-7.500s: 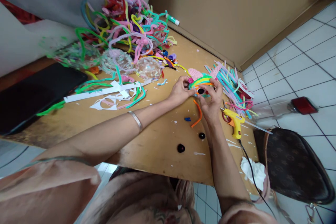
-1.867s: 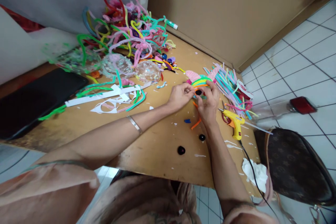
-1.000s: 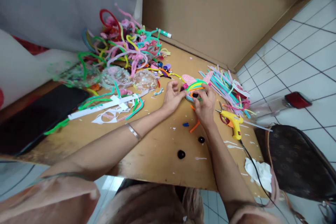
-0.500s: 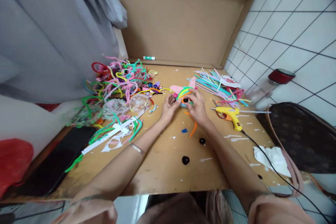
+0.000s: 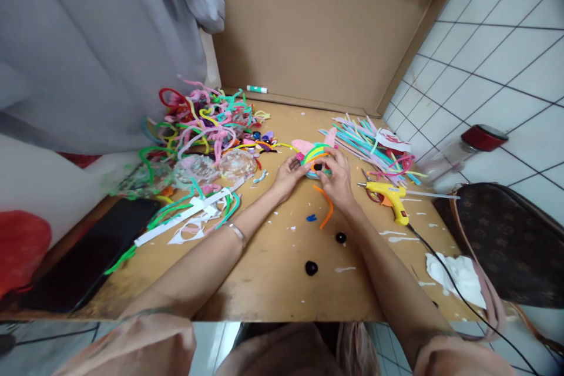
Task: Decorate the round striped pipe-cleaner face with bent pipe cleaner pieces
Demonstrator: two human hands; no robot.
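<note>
Between my hands is a small round pipe-cleaner figure (image 5: 314,151), striped in green, yellow and orange with pink pointed ears. My left hand (image 5: 291,174) is closed on its left side, thumb near the front. On its right side my right hand (image 5: 338,176) is closed too, fingertips by a round black piece (image 5: 318,167) at the front. The fingers hide part of the figure, and I cannot tell whether the black piece is fixed. Below lie an orange pipe cleaner (image 5: 326,205), a blue snippet (image 5: 311,218) and two black pieces (image 5: 311,268).
A yellow glue gun (image 5: 390,192) lies on the right, its cord trailing past a crumpled tissue (image 5: 458,279) and a brown bag (image 5: 506,241). Pipe cleaners (image 5: 365,144) lie behind it. Tangled pipe cleaners (image 5: 207,123) and a black phone (image 5: 92,252) are left. Cardboard (image 5: 321,29) stands behind.
The whole view has shifted slightly as the head camera moved. Both hands stay closed around the figure, with only slight finger movement.
</note>
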